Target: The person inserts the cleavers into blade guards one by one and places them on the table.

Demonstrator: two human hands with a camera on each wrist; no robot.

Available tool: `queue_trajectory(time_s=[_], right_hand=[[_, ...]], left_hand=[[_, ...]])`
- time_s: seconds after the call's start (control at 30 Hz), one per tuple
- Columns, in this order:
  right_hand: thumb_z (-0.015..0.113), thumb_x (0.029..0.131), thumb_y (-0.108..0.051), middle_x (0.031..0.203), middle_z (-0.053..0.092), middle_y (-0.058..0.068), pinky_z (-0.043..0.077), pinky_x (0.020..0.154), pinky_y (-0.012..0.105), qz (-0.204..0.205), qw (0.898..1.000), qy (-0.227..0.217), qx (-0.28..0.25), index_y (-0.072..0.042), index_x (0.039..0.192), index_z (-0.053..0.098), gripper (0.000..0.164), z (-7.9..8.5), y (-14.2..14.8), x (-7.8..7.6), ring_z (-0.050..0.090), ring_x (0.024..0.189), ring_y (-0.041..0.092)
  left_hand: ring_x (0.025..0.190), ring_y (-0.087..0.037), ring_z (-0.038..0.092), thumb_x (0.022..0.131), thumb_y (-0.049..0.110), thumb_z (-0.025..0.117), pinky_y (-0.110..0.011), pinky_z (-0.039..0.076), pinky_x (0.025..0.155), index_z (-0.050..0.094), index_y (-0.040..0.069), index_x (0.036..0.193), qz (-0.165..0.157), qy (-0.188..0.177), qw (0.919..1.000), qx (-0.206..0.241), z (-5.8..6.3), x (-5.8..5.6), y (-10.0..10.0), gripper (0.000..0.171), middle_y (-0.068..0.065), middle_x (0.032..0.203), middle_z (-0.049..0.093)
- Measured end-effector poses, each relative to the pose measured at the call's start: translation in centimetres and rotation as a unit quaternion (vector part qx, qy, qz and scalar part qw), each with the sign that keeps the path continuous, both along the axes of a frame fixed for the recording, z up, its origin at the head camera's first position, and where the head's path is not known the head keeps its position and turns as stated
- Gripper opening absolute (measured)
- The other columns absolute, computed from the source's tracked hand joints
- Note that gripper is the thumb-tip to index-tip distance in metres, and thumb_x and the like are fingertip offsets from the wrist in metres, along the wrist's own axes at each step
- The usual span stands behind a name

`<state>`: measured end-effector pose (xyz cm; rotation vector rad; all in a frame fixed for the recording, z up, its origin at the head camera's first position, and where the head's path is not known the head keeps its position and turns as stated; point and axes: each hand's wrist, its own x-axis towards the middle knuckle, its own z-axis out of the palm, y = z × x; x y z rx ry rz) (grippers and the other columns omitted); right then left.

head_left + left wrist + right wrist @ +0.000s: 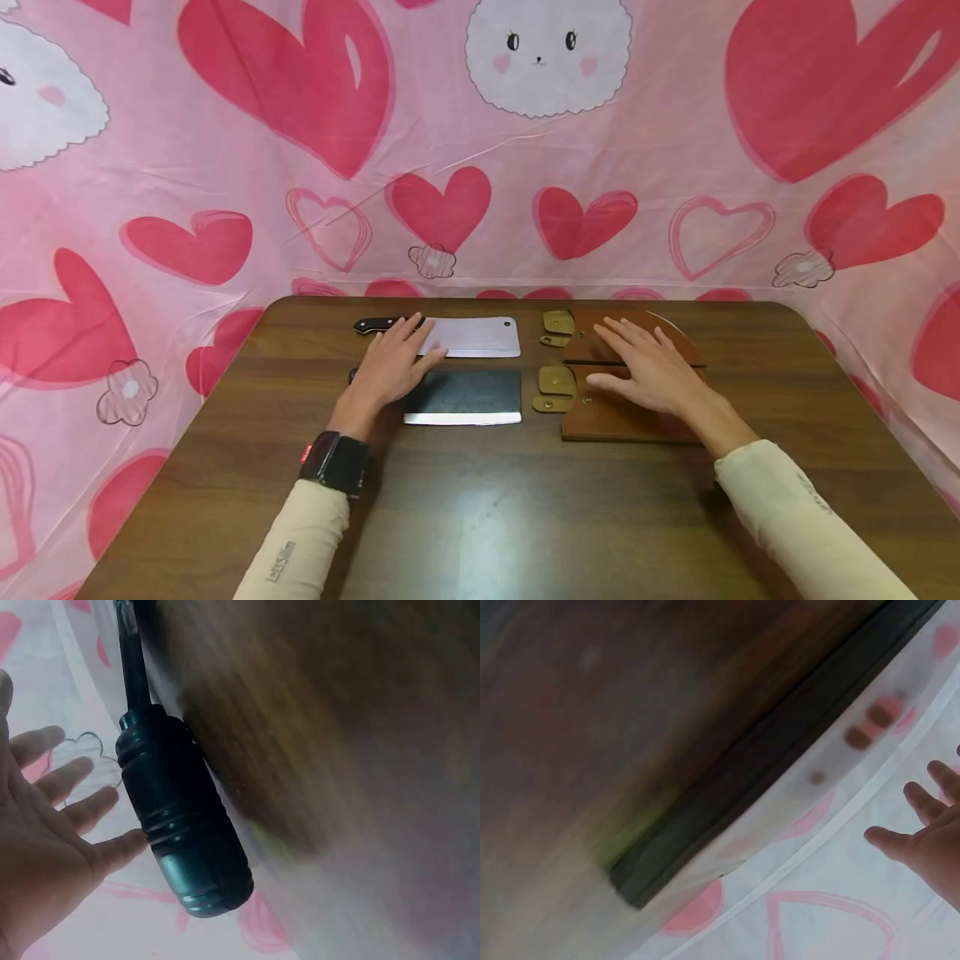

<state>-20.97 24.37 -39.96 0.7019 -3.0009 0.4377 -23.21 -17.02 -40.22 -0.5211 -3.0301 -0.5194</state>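
Fingers extended, my left hand (392, 360) is over the handle side of two cleavers. The rear cleaver (483, 337) has a shiny pale blade and a black riveted handle. In front lies a dark-bladed cleaver (468, 390) with a bright edge; the left wrist view shows a dark ridged handle (184, 810) beside the spread fingers. My right hand (648, 367), also with extended fingers, is above two brown leather sheaths, the rear sheath (684, 342) and the front sheath (600, 423). Neither hand grips anything; whether they touch the things beneath cannot be told.
Olive snap straps (557, 381) stick out from the sheaths' left ends, facing the blades across a narrow gap. All lie on a brown wooden table (480, 517). A pink heart-patterned cloth (517, 150) hangs behind and at both sides.
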Motion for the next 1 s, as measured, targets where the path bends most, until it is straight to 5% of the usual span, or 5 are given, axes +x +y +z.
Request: queue_trajectory(time_s=[0.4, 0.63, 1.0], right_hand=[[0.065, 0.085, -0.072, 0.162, 0.032, 0.017, 0.014, 0.113, 0.069, 0.055, 0.998, -0.018, 0.009, -0.009, 0.156, 0.039, 0.098, -0.7, 0.9, 0.4, 0.023, 0.149, 0.041], [0.07, 0.077, -0.075, 0.156, 0.04, 0.019, 0.021, 0.111, 0.069, 0.082, 0.997, -0.007, 0.013, -0.008, 0.154, 0.043, 0.105, -1.2, 1.3, 0.6, 0.032, 0.144, 0.042], [0.067, 0.072, -0.083, 0.143, 0.051, 0.017, 0.032, 0.104, 0.067, 0.086, 0.996, 0.004, 0.039, -0.01, 0.148, 0.052, 0.106, -1.8, 1.8, 1.0, 0.045, 0.13, 0.04]], left_hand=[[0.139, -0.037, 0.044, 0.099, 0.043, 0.063, -0.056, 0.033, 0.112, 0.044, 0.005, 0.153, -0.044, -0.039, 0.9949, 0.082, -0.1, -0.1, -2.1, 0.068, -0.018, 0.148, 0.052], [0.112, -0.026, 0.064, 0.095, 0.034, 0.073, -0.048, 0.048, 0.099, 0.067, 0.007, 0.129, -0.056, -0.12, 0.9815, 0.138, -0.1, 0.1, -2.8, 0.044, -0.008, 0.118, 0.07], [0.109, -0.029, 0.064, 0.091, 0.021, 0.076, -0.05, 0.047, 0.097, 0.074, 0.005, 0.114, -0.049, -0.108, 0.9868, 0.111, -0.1, 0.0, -3.6, 0.028, -0.009, 0.111, 0.072]])
